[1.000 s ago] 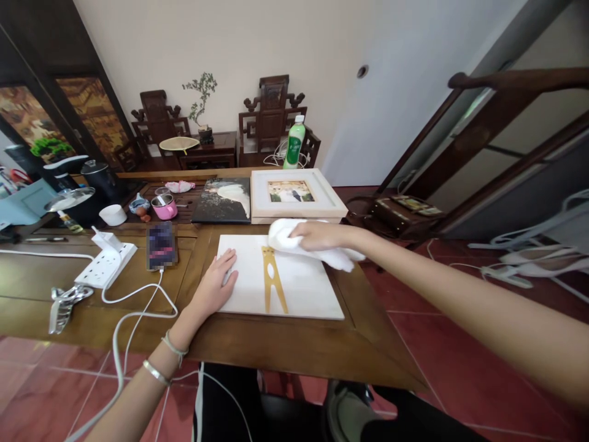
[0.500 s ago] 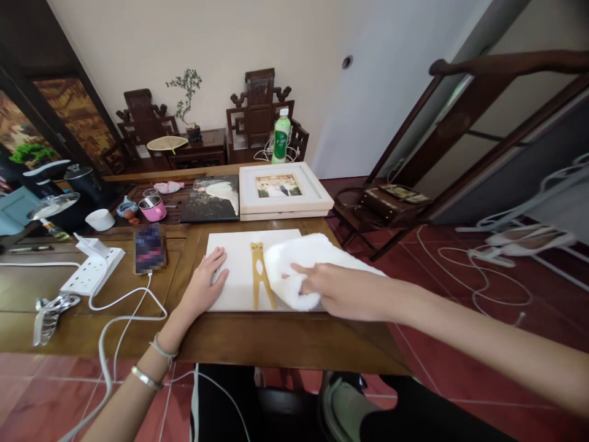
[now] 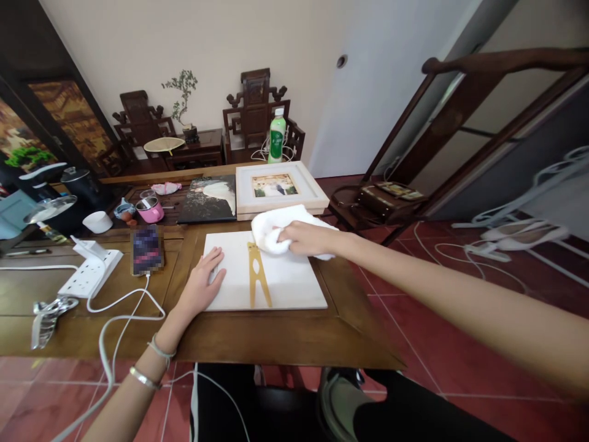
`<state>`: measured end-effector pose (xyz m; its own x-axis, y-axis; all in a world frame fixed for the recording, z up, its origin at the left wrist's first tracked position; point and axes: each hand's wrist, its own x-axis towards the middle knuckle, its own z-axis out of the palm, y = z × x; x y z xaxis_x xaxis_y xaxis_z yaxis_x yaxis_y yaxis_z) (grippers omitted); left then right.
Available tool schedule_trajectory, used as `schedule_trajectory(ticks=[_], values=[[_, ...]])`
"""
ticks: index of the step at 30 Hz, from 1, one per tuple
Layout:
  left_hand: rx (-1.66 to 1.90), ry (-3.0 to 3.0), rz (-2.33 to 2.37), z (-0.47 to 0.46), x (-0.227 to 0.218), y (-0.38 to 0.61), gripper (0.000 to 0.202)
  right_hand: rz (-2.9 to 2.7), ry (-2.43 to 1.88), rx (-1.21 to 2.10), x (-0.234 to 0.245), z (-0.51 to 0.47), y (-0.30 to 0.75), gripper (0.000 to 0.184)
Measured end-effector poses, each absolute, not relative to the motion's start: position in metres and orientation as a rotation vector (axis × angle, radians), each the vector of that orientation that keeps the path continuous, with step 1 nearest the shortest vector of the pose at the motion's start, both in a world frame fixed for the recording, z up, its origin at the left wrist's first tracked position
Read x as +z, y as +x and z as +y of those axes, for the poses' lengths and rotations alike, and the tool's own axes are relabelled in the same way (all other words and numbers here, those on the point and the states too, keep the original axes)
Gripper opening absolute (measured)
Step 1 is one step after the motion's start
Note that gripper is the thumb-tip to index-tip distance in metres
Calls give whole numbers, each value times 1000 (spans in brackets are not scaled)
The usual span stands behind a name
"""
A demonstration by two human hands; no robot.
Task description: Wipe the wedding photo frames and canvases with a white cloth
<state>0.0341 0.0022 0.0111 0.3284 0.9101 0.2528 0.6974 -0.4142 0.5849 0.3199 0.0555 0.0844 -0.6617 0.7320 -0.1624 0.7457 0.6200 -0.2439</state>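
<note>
A white rectangular board (image 3: 294,288) lies flat near the front edge of the wooden table. On its middle is a flat yellow-brown animal figure (image 3: 256,270) with two long legs and a pale oval in its body. My left hand (image 3: 202,279) rests on the board's left edge, fingers stretched out and holding nothing. My right hand (image 3: 301,238) grips a bunched white fluffy cloth (image 3: 285,218) over the board's far right part. The cloth's lower edge reaches close to the figure's head.
Behind the board are a white picture frame (image 3: 313,184) and a dark picture panel (image 3: 191,205). A green bottle (image 3: 277,138) stands beyond them. To the left lie a phone (image 3: 147,250), a power strip (image 3: 99,270) with cables, a pink cup (image 3: 151,210) and a silver hair claw (image 3: 46,322).
My right hand has moved the cloth away from me and to the left, from the board's right side to its far edge. My left hand stays in place on the board.
</note>
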Motion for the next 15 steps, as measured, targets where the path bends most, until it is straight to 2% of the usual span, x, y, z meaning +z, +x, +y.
schedule_trajectory(ticks=[7,13,15], values=[[799,2232,1406,2,12,34,44,2822,1323,-579,73,67,321,39],[790,2237,1421,2,12,34,45,2701,1256,-689,96,24,324,31],[786,2234,1425,2,12,34,45,2638,1206,-752,108,-3,324,34]])
